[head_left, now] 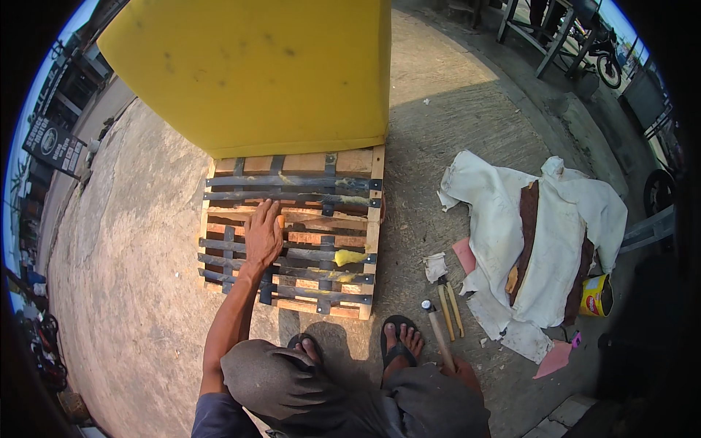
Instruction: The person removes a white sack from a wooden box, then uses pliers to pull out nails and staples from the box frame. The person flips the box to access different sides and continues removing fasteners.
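Observation:
In front of me lies a wooden frame (371, 241) crossed by dark rubber straps (307, 254). My left hand (263, 233) rests on its middle, fingers stretched forward over a slat and near a strap. A small orange piece (281, 220) shows beside that hand; what it is I cannot make out. Low by my right knee, my right hand (463, 374) is closed around the handle of a hammer (438, 332), its head pointing forward. A yellow foam tuft (349, 257) clings to one strap. The large yellow foam block (255, 73) stands at the frame's far end.
Right of the hammer lie a wooden-handled tool (450, 310), a white scrap (435, 267) and crumpled white-and-brown cover material (540, 241). A yellow can (596, 296) lies tipped beside it. My sandalled foot (401, 342) is near the frame. A metal stand (544, 36) and motorcycle (607, 62) are behind.

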A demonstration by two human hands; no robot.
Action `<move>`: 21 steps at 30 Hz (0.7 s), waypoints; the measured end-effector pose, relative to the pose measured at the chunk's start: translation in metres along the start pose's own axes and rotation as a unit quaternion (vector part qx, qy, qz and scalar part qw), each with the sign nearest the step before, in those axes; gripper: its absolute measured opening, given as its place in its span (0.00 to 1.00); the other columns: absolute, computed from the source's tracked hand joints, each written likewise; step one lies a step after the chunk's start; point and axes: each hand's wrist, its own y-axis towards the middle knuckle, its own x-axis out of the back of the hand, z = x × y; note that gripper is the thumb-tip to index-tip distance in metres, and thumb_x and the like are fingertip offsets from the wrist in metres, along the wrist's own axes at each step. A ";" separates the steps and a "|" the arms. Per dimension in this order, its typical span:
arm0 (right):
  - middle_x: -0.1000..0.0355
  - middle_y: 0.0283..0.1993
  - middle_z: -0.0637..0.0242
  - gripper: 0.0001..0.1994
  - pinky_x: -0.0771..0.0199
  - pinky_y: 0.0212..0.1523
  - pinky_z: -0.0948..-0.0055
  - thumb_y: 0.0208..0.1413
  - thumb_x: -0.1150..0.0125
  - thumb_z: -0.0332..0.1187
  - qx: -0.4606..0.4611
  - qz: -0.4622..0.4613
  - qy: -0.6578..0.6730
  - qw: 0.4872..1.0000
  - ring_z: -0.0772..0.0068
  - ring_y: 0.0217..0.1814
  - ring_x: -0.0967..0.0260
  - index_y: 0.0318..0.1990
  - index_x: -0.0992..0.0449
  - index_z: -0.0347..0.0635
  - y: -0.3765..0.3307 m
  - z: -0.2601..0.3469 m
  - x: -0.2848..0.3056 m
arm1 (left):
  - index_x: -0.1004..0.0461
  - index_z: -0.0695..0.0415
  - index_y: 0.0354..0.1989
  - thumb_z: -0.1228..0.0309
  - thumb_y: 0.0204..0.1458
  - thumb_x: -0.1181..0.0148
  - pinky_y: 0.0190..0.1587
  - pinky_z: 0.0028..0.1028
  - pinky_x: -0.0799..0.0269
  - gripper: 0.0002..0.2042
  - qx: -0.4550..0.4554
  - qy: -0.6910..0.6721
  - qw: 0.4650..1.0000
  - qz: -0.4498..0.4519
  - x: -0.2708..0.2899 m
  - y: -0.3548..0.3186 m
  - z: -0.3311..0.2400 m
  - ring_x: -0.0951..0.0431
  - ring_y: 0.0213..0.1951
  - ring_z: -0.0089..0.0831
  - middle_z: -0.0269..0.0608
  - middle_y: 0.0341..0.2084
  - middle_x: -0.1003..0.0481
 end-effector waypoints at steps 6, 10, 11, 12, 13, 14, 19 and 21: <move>0.23 0.34 0.56 0.13 0.24 0.41 0.70 0.57 0.32 0.35 0.255 -0.052 -0.187 0.947 0.70 0.33 0.26 0.43 0.22 0.34 0.032 0.176 -0.036 | 0.34 0.53 0.69 0.68 0.63 0.47 0.68 0.48 0.46 0.24 0.006 -0.001 0.999 -0.047 -0.026 0.001 -0.008 0.38 0.71 0.42 0.45 0.67 0.33; 0.27 0.35 0.58 0.16 0.21 0.40 0.64 0.64 0.38 0.30 0.523 -0.062 0.015 0.850 0.67 0.34 0.23 0.54 0.35 0.36 0.032 0.282 -0.046 | 0.34 0.51 0.70 0.67 0.63 0.47 0.69 0.52 0.48 0.25 0.036 -0.019 0.998 -0.048 -0.017 -0.009 -0.008 0.38 0.72 0.40 0.43 0.68 0.34; 0.28 0.34 0.60 0.16 0.21 0.39 0.63 0.66 0.41 0.28 0.554 -0.068 0.054 0.828 0.69 0.33 0.24 0.55 0.40 0.38 0.023 0.308 -0.054 | 0.34 0.51 0.70 0.67 0.63 0.47 0.70 0.53 0.49 0.25 0.050 -0.008 0.998 -0.045 -0.016 -0.011 -0.006 0.39 0.72 0.40 0.43 0.68 0.34; 0.29 0.33 0.62 0.16 0.20 0.38 0.62 0.68 0.45 0.26 0.581 -0.076 0.095 0.805 0.70 0.31 0.26 0.56 0.44 0.39 0.018 0.328 -0.065 | 0.34 0.50 0.70 0.67 0.63 0.48 0.70 0.55 0.50 0.25 0.062 0.002 0.997 -0.041 -0.012 -0.016 -0.004 0.39 0.73 0.39 0.43 0.69 0.34; 0.31 0.32 0.62 0.14 0.20 0.35 0.62 0.70 0.46 0.26 0.642 -0.041 0.144 0.752 0.72 0.28 0.28 0.53 0.47 0.39 0.023 0.337 -0.072 | 0.34 0.50 0.70 0.65 0.64 0.49 0.72 0.60 0.54 0.25 0.078 -0.005 0.997 -0.029 -0.013 -0.015 -0.006 0.41 0.74 0.38 0.43 0.70 0.35; 0.31 0.31 0.63 0.13 0.21 0.34 0.65 0.70 0.46 0.27 0.636 -0.076 0.166 0.750 0.73 0.27 0.29 0.51 0.46 0.39 0.031 0.332 -0.085 | 0.34 0.50 0.70 0.65 0.64 0.49 0.73 0.60 0.55 0.25 0.071 -0.001 0.997 -0.033 -0.015 -0.013 -0.008 0.41 0.74 0.39 0.43 0.70 0.35; 0.28 0.22 0.42 0.16 0.27 0.23 0.46 0.64 0.37 0.35 0.311 -0.099 -0.470 0.820 0.33 0.24 0.25 0.46 0.38 0.34 0.097 0.229 -0.091 | 0.32 0.52 0.69 0.64 0.63 0.49 0.75 0.59 0.58 0.25 0.042 -0.024 0.995 -0.087 -0.023 -0.012 -0.015 0.40 0.73 0.40 0.43 0.68 0.34; 0.27 0.22 0.42 0.17 0.26 0.24 0.45 0.64 0.36 0.38 0.337 -0.093 -0.398 0.848 0.32 0.25 0.24 0.45 0.37 0.35 0.093 0.245 -0.089 | 0.30 0.56 0.66 0.64 0.62 0.47 0.75 0.59 0.57 0.24 0.027 -0.036 0.996 -0.083 -0.022 -0.008 -0.013 0.39 0.72 0.42 0.45 0.64 0.31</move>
